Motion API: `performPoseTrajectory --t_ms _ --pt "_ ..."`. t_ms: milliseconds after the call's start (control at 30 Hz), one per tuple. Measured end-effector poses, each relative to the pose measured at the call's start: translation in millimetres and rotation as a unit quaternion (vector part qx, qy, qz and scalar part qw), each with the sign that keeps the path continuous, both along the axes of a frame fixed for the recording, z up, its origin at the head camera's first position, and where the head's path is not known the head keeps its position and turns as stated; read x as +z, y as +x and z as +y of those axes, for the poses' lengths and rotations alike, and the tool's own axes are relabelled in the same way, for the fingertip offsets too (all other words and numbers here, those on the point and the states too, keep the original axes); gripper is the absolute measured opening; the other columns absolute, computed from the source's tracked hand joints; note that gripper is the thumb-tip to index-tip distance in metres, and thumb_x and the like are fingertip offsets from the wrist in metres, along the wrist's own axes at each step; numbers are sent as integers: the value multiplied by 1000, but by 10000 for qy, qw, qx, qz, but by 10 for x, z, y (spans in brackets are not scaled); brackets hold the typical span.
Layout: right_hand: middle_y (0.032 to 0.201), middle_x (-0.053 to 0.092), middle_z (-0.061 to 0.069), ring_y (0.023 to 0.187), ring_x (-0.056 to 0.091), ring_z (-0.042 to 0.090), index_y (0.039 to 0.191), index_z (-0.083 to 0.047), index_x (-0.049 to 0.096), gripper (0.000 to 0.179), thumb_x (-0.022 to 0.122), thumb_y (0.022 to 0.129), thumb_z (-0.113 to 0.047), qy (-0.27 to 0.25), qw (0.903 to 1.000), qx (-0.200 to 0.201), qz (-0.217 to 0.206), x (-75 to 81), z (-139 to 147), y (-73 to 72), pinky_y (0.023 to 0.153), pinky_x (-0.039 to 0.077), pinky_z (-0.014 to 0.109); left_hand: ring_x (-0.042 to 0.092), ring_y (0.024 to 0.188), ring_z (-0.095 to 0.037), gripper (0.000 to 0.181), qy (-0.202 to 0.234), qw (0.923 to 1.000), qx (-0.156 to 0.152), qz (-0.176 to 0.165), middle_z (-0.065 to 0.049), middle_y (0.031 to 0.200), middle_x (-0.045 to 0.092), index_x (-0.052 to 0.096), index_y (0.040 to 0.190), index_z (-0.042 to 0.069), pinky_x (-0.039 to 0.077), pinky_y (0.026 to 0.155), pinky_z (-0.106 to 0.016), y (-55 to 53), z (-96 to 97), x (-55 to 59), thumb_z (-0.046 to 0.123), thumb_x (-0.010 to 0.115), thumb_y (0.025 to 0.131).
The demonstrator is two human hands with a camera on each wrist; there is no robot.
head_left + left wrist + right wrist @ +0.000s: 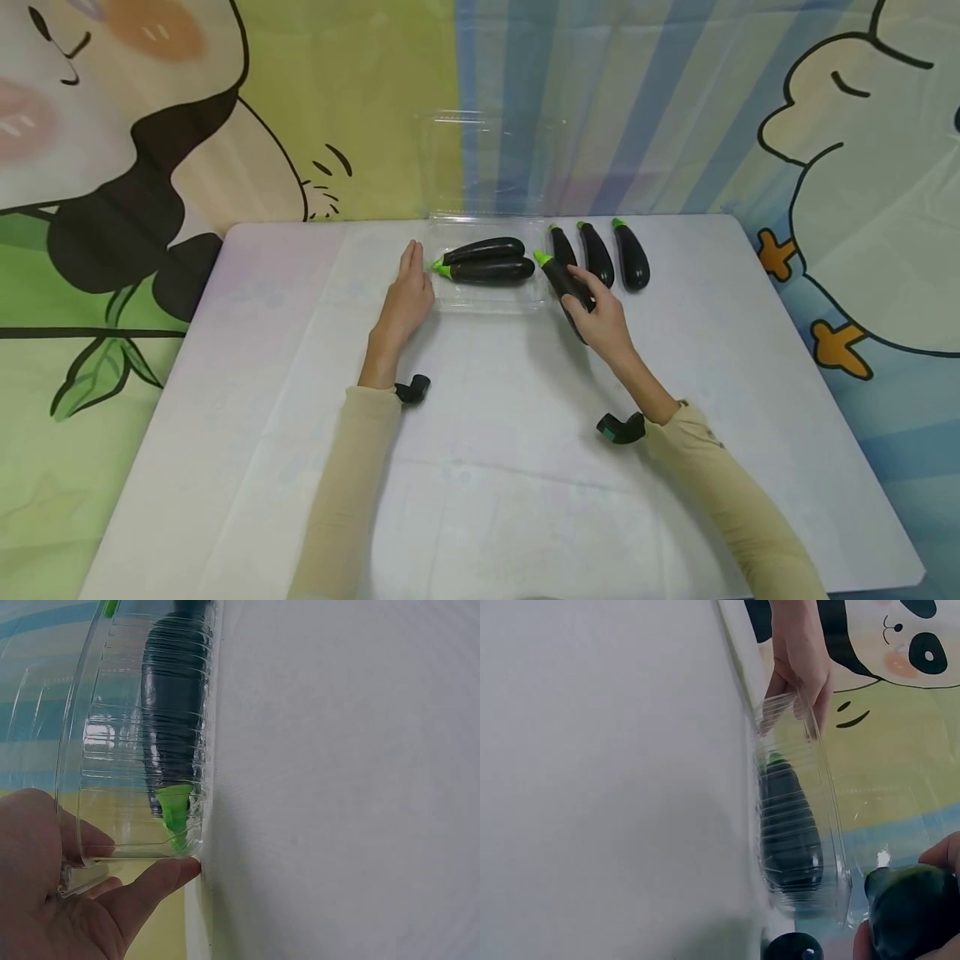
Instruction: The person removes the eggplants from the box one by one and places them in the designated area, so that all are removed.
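Note:
A clear plastic clamshell box (491, 307) stands with its lid (487, 162) raised against the backdrop. Two dark eggplants with green stems lie side by side in it, the front eggplant (491, 270) nearest me. My left hand (407, 293) rests against the box's left end, fingers mostly straight; in the left wrist view the thumb (154, 889) touches the lower corner. Just right of the box, my right hand (600, 317) grips another eggplant (558, 279) between thumb and fingers, its green stem pointing toward the box. The right wrist view shows this held eggplant (911, 907) in part.
Three more eggplants lie in a row right of the box: the left one (561, 246) partly behind the held one, then the middle one (596, 254) and the right one (632, 257). A white table (480, 500) bears everything, with a printed cartoon backdrop (360, 100) at its back edge.

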State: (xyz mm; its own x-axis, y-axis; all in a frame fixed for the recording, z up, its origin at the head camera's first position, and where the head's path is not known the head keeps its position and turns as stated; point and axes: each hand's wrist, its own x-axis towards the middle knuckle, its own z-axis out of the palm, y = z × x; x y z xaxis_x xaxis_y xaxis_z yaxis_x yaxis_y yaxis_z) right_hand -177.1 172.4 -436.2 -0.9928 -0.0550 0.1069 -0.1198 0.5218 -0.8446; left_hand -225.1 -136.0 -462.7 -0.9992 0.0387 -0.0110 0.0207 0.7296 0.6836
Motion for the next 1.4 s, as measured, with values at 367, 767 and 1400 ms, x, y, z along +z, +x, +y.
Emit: performPoseTrajectory --t_ms 367,767,1400 --pt "158 32 9 136 38 35 153 -24 32 50 39 103 -26 -477 9982 51 -356 -83 92 199 106 34 55 47 131 -41 59 -44 10000 2 22 -7 165 3 6 157 7 32 115 -50 -8 -1 -25 16 31 103" --pt "150 41 13 127 46 32 150 -24 35 49 43 102 -29 -1070 9901 -507 -751 -156 97 339 100 38 45 55 120 -42 60 -44 10000 19 -23 -5 166 1 4 157 8 33 114 -51 -11 -6 -20 17 29 103" --pt "160 26 12 149 24 29 155 -13 25 55 37 105 -32 -618 9888 -551 -1239 -391 52 581 121 22 47 38 139 -39 60 -68 10000 -19 6 -9 165 4 6 157 6 30 115 -54 -25 4 -33 16 31 103"
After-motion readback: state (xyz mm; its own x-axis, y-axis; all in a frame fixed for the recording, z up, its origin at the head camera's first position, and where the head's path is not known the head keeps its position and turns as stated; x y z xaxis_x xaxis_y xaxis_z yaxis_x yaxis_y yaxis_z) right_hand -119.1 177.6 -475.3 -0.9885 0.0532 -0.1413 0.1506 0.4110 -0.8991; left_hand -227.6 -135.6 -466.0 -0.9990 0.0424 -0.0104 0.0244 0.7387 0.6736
